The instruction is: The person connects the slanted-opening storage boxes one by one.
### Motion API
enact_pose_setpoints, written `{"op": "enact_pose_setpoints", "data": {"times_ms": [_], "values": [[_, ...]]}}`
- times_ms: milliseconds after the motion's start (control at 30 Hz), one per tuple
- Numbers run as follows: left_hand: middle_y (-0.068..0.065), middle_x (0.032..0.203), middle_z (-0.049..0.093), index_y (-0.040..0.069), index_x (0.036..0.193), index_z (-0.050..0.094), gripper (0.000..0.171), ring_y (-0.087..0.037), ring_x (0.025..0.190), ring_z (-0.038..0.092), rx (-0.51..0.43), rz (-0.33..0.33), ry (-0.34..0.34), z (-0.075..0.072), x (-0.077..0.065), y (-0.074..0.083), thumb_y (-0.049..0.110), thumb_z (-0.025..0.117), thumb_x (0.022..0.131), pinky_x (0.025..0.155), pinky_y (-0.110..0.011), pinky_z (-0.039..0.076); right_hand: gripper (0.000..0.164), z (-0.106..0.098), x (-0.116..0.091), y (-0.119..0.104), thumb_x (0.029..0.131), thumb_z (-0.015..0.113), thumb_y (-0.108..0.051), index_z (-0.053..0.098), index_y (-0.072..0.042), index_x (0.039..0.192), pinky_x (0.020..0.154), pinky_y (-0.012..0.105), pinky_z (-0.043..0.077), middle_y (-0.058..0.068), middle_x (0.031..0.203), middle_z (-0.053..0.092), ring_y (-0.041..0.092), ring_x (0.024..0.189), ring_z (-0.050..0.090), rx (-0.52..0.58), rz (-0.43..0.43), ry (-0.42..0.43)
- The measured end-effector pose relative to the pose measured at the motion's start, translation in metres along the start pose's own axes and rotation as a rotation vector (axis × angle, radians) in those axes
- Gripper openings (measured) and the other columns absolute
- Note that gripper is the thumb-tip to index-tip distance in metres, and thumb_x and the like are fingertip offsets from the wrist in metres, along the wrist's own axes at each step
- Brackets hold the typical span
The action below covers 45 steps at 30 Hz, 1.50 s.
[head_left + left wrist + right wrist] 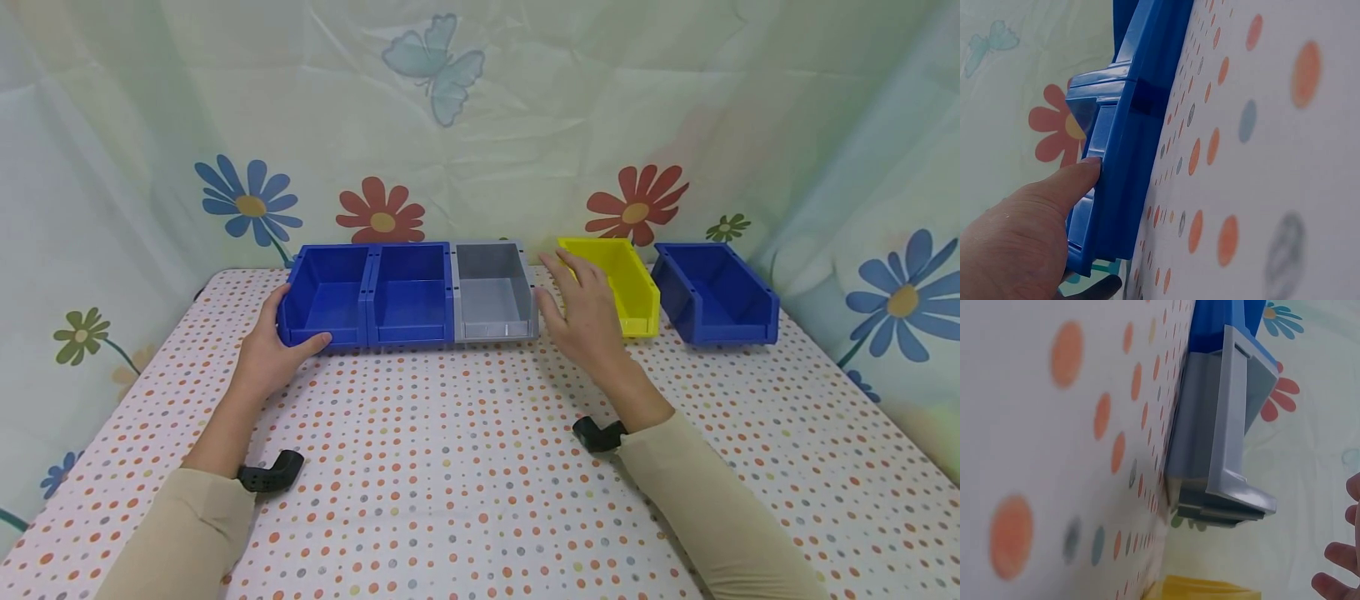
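Observation:
My left hand [266, 350] grips the leftmost blue bin [327, 337] at its front left corner. The thumb [1075, 181] presses the bin's front lip, while the other fingers lie along its left side, mostly hidden. A second blue bin [411, 333] and a grey bin [495, 329] stand side by side with it in one row. Over the gap between the grey bin and a yellow bin [637, 325], my right hand [588, 321] hovers with fingers spread and holds nothing. In the right wrist view its fingertips [1338, 555] show apart from the grey bin.
Another blue bin [735, 333] stands at the far right, angled, beside the yellow one. The bins sit along the back of a table with a dotted cloth [450, 467]. Behind them hangs a flowered curtain [510, 167]. Black straps with cameras [273, 473] are on both wrists.

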<state>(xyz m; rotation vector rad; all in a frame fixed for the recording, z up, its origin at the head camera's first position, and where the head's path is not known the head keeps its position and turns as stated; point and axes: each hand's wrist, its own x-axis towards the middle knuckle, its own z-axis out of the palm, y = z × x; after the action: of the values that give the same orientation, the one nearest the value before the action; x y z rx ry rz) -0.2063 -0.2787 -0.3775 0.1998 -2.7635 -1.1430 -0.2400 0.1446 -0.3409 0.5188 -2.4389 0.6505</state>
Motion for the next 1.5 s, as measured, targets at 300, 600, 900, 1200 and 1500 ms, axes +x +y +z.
{"op": "enact_pose_setpoints", "data": {"times_ms": [300, 600, 900, 1200, 1500], "values": [[-0.026, 0.170, 0.016, 0.025, 0.168, 0.001, 0.107, -0.057, 0.151, 0.025, 0.004, -0.005, 0.002, -0.001, -0.001, 0.002, 0.048, 0.074, 0.093, 0.116, -0.076, 0.029, 0.049, -0.004, 0.000, 0.011, 0.104, 0.058, -0.022, 0.052, -0.009, 0.151, 0.121, 0.061, 0.032, 0.021, 0.158, 0.044, 0.044, 0.145, 0.039, -0.012, 0.028, 0.012], [-0.026, 0.170, 0.016, 0.025, 0.168, 0.001, 0.107, -0.058, 0.150, 0.025, 0.002, -0.004, 0.002, 0.000, -0.002, 0.000, 0.047, 0.074, 0.094, 0.116, -0.076, 0.029, 0.048, -0.008, -0.005, 0.020, 0.105, 0.055, -0.024, 0.054, -0.010, 0.150, 0.120, 0.061, 0.034, 0.019, 0.158, 0.045, 0.044, 0.143, 0.040, -0.033, 0.052, 0.029], [-0.026, 0.171, 0.016, 0.026, 0.168, 0.001, 0.106, -0.058, 0.150, 0.025, 0.004, -0.005, 0.006, 0.000, -0.002, 0.001, 0.047, 0.074, 0.094, 0.116, -0.076, 0.029, 0.051, -0.017, -0.008, 0.030, 0.103, 0.053, -0.025, 0.051, -0.009, 0.151, 0.119, 0.066, 0.031, 0.022, 0.157, 0.044, 0.046, 0.144, 0.038, -0.042, 0.085, 0.039], [-0.026, 0.171, 0.016, 0.026, 0.168, 0.001, 0.106, -0.058, 0.150, 0.025, 0.003, -0.008, 0.007, 0.000, -0.002, 0.002, 0.045, 0.074, 0.094, 0.116, -0.076, 0.029, 0.051, -0.026, -0.011, 0.042, 0.103, 0.053, -0.023, 0.052, -0.009, 0.152, 0.117, 0.072, 0.029, 0.023, 0.159, 0.042, 0.051, 0.143, 0.036, -0.042, 0.124, 0.052], [-0.026, 0.171, 0.016, 0.026, 0.168, 0.000, 0.106, -0.058, 0.150, 0.025, 0.007, -0.009, 0.005, 0.000, -0.002, 0.003, 0.046, 0.074, 0.094, 0.116, -0.076, 0.029, 0.051, -0.035, -0.013, 0.050, 0.104, 0.053, -0.023, 0.049, -0.009, 0.154, 0.119, 0.071, 0.027, 0.022, 0.160, 0.040, 0.049, 0.144, 0.034, -0.056, 0.184, 0.069]]}}
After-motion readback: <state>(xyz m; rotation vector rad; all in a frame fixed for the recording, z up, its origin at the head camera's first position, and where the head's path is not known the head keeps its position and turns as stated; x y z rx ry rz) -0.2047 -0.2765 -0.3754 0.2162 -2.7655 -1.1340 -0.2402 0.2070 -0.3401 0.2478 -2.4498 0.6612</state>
